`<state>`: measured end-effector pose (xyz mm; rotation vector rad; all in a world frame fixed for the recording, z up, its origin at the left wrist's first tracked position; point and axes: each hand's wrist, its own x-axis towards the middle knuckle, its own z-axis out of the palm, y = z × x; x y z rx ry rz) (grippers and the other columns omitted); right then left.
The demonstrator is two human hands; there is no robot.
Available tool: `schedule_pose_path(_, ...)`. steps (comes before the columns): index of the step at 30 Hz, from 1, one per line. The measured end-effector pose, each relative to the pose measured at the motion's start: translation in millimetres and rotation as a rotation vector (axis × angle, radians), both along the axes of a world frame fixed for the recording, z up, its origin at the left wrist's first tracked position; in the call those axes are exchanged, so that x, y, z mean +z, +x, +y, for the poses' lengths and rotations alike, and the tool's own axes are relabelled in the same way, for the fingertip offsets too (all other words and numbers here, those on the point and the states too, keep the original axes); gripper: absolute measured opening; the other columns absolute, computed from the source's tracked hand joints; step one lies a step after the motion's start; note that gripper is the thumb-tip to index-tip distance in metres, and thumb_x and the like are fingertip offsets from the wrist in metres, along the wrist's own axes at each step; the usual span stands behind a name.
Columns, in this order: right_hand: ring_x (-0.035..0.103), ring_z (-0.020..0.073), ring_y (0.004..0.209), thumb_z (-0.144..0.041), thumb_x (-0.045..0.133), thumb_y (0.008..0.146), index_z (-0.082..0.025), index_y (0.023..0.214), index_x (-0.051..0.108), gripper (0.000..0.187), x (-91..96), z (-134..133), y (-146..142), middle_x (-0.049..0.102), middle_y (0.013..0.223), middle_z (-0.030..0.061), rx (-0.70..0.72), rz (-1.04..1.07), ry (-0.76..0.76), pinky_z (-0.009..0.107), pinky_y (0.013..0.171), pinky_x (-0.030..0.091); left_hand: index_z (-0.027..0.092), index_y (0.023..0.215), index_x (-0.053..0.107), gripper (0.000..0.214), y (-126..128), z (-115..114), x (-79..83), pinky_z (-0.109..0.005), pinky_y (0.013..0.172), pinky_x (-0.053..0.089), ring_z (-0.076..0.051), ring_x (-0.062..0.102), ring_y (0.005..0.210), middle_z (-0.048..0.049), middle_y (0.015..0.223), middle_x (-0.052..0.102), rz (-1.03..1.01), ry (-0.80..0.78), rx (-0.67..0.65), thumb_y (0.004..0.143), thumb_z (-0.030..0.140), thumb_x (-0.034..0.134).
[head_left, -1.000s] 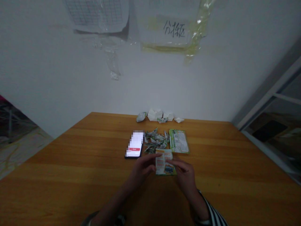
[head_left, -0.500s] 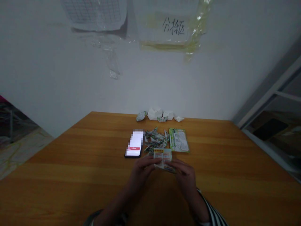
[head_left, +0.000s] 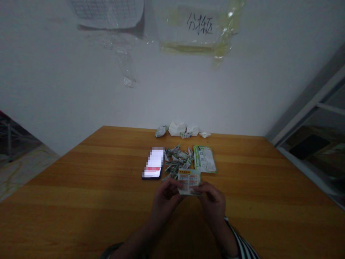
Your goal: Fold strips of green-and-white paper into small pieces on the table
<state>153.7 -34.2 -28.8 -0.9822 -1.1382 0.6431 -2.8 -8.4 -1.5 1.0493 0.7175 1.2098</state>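
Between my two hands is a small printed paper sheet (head_left: 189, 178), pale with a yellow strip and red print along its top. My left hand (head_left: 167, 198) pinches its left side, and my right hand (head_left: 212, 199) pinches the right side. The sheet faces me, held up above the table. Just beyond it lies a pile of folded green-and-white paper pieces (head_left: 179, 158), partly covered by the sheet. A phone (head_left: 154, 163) with a lit, blurred screen rests left of the pile. To its right lies a flat green-and-white printed packet (head_left: 205, 159).
Along the back edge of the wooden table (head_left: 88, 158) stand white folded paper shapes (head_left: 177, 128), a patterned folded piece (head_left: 161, 131) and a small white one (head_left: 205, 134). The wall behind carries taped sheets (head_left: 199, 25). A framed shelf (head_left: 309, 140) stands at the right.
The paper sheet has opened out flatter between my hands and now faces me more squarely; its lower part was folded or tilted before. Both hands still hold it.
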Motion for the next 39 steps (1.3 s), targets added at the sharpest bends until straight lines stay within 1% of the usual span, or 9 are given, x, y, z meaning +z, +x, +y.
schedule_pose_path(3, 0.069, 0.0179, 0.072, -0.011, 0.065, 0.081, -0.023, 0.075, 0.073, 0.016, 8.4, -3.3, 5.6, 0.072, 0.075, 0.0039, 0.017, -0.082, 0.135, 0.027, 0.063, 0.054, 0.021, 0.094, 0.067, 0.040, -1.9, 0.1, 3.6, -0.027, 0.076, 0.057, -0.019, 0.072, 0.086, -0.0040, 0.096, 0.075, -0.073, 0.029, -0.100, 0.060, 0.008, 0.083)
schedule_pose_path(6, 0.069, 0.0179, 0.074, -0.008, 0.063, 0.082, -0.024, 0.079, 0.074, 0.020, 15.4, -4.8, 7.4, 0.072, 0.076, 0.0036, 0.020, -0.136, 0.185, 0.027, 0.064, 0.055, 0.021, 0.103, 0.067, 0.040, -1.7, -0.1, 8.3, -0.027, 0.077, 0.058, -0.021, 0.072, 0.090, -0.0071, 0.102, 0.075, -0.109, 0.036, -0.164, 0.067, 0.008, 0.079)
schedule_pose_path(9, 0.070, 0.0174, 0.075, -0.005, 0.060, 0.083, -0.025, 0.082, 0.074, 0.024, 16.8, -4.5, 8.0, 0.073, 0.080, 0.0037, 0.032, -0.153, 0.203, 0.027, 0.065, 0.055, 0.021, 0.104, 0.068, 0.034, -1.0, 0.0, 9.5, -0.025, 0.075, 0.058, -0.022, 0.072, 0.091, -0.0081, 0.104, 0.075, -0.143, 0.058, -0.180, 0.072, 0.012, 0.077)
schedule_pose_path(21, 0.071, 0.0177, 0.075, -0.002, 0.060, 0.082, -0.024, 0.081, 0.074, 0.025, 16.9, -3.6, 8.1, 0.074, 0.080, 0.0036, 0.013, -0.165, 0.245, 0.027, 0.064, 0.056, 0.020, 0.101, 0.067, 0.033, -2.7, 0.0, -0.1, -0.026, 0.073, 0.058, -0.021, 0.073, 0.087, -0.0077, 0.098, 0.076, -0.094, 0.078, -0.158, 0.071, 0.011, 0.077)
schedule_pose_path(26, 0.070, 0.0200, 0.078, -0.008, 0.064, 0.080, -0.024, 0.084, 0.075, 0.020, 8.1, -1.8, 11.6, 0.075, 0.083, 0.0054, 0.001, -0.174, 0.112, 0.030, 0.069, 0.057, 0.022, 0.095, 0.073, 0.030, -4.9, 3.3, -1.6, -0.032, 0.083, 0.056, -0.024, 0.070, 0.097, -0.0064, 0.106, 0.074, 0.020, 0.045, -0.090, 0.067, 0.011, 0.077)
schedule_pose_path(28, 0.070, 0.0209, 0.079, -0.012, 0.066, 0.078, -0.023, 0.082, 0.075, 0.014, 5.3, -0.8, 11.4, 0.074, 0.083, 0.0059, -0.024, -0.166, 0.045, 0.031, 0.070, 0.056, 0.021, 0.087, 0.076, 0.021, -5.7, 5.0, -1.5, -0.033, 0.086, 0.055, -0.024, 0.070, 0.093, -0.0057, 0.098, 0.077, 0.135, 0.025, -0.023, 0.067, 0.014, 0.076)
schedule_pose_path(31, 0.068, 0.0196, 0.074, -0.017, 0.068, 0.077, -0.021, 0.072, 0.071, 0.007, 3.1, 0.1, 7.4, 0.072, 0.078, 0.0048, -0.052, -0.120, -0.025, 0.029, 0.067, 0.054, 0.019, 0.071, 0.077, 0.005, -5.4, 6.5, -0.6, -0.031, 0.077, 0.056, -0.022, 0.072, 0.078, -0.0041, 0.078, 0.078, 0.264, -0.033, 0.099, 0.066, 0.020, 0.076)
schedule_pose_path(35, 0.059, 0.0143, 0.057, -0.025, 0.071, 0.075, -0.019, 0.060, 0.059, 0.021, 0.0, 0.9, -1.8, 0.063, 0.060, -0.0005, -0.090, -0.035, -0.115, 0.023, 0.053, 0.047, 0.016, 0.068, 0.073, 0.014, -2.1, 7.3, 0.9, -0.025, 0.065, 0.055, -0.018, 0.070, 0.065, -0.0029, 0.068, 0.076, 0.270, -0.106, 0.181, 0.066, 0.030, 0.078)
schedule_pose_path(39, 0.047, 0.0104, 0.048, -0.034, 0.070, 0.077, -0.019, 0.056, 0.050, 0.032, -3.4, 3.3, -8.8, 0.050, 0.052, -0.0048, -0.118, 0.036, -0.196, 0.021, 0.046, 0.039, 0.014, 0.066, 0.065, 0.023, 1.8, 7.7, 1.1, -0.021, 0.061, 0.053, -0.014, 0.068, 0.059, -0.0012, 0.062, 0.073, 0.196, -0.131, 0.165, 0.069, 0.034, 0.078)
